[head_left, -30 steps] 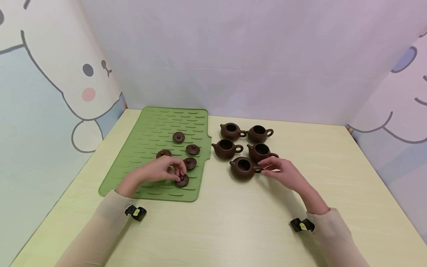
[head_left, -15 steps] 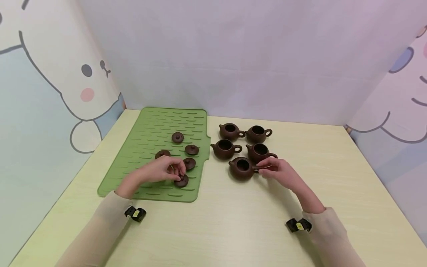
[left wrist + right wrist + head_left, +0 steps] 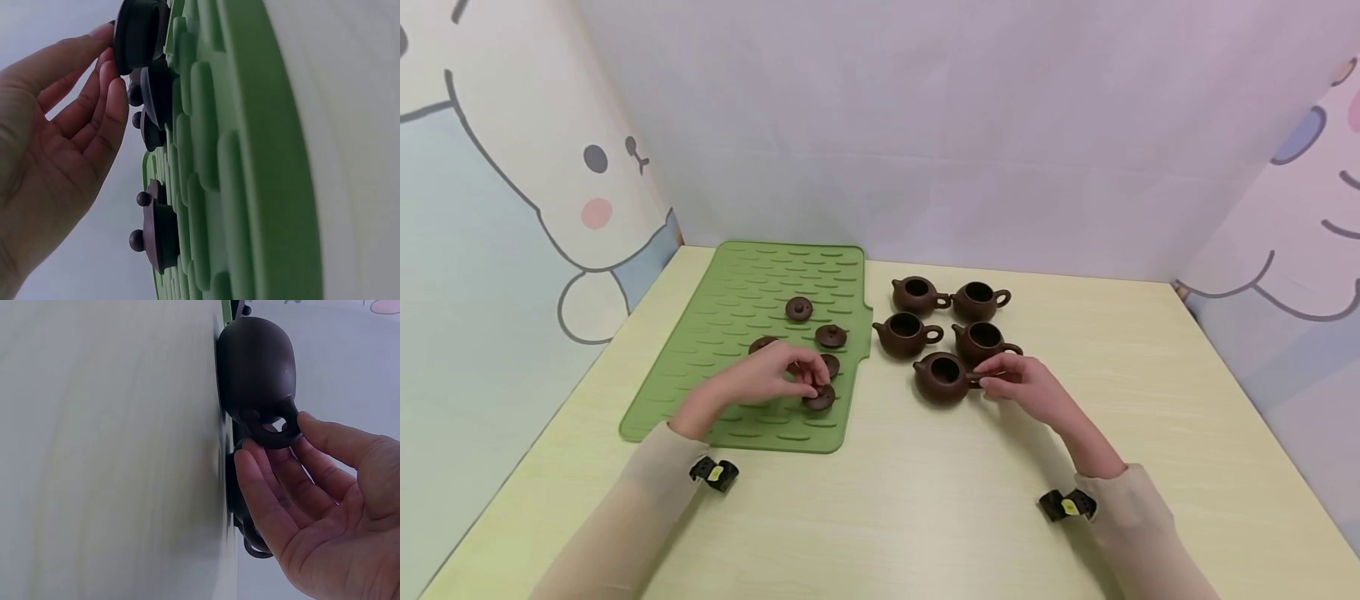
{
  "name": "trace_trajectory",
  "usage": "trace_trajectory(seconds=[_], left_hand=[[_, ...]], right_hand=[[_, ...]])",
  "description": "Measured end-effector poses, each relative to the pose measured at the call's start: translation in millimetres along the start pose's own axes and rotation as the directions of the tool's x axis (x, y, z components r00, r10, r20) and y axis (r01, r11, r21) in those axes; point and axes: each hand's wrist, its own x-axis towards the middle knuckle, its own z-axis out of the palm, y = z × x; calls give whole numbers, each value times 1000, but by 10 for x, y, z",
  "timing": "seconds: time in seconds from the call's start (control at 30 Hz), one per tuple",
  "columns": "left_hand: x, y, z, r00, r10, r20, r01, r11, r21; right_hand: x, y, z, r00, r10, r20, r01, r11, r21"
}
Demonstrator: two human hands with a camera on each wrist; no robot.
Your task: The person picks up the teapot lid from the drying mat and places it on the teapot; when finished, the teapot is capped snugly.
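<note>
My left hand (image 3: 767, 377) pinches a dark brown teapot lid (image 3: 820, 400) by its knob over the front right of the green mat (image 3: 737, 287). In the left wrist view that lid (image 3: 130, 44) looks tilted and raised from the mat. Other lids lie knob up around it, among them a back one (image 3: 799, 309) and one partly covered by the hand (image 3: 763, 344). On the table, my right hand (image 3: 1033, 388) grips the handle (image 3: 274, 439) of the front lidless teapot (image 3: 936, 385) between thumb and fingers. This teapot stands upright, its spout pointing left.
Several other lidless teapots stand close behind the gripped one, such as the left one (image 3: 904, 337) and the one at back right (image 3: 976, 303). The nearest neighbour (image 3: 981, 340) is partly hidden by my right hand. A pale wall (image 3: 925, 125) rises behind the table.
My left hand has moved slightly right and away from me, and the pinched lid has come with it, up off the mat. The right hand keeps its grip on the teapot handle.
</note>
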Motion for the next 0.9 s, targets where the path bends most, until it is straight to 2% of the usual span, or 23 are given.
trace_trajectory(seconds=[0.37,0.9], left_hand=[[95,71,4,999,8,-40,-8,1000,-17],[312,187,53,994,70,-86,-70,998,3]], right_hand=[[12,2,26,1000,-2,-16,1,999,-34],[-14,-28,4,999,-30,-21,29,997,-68]])
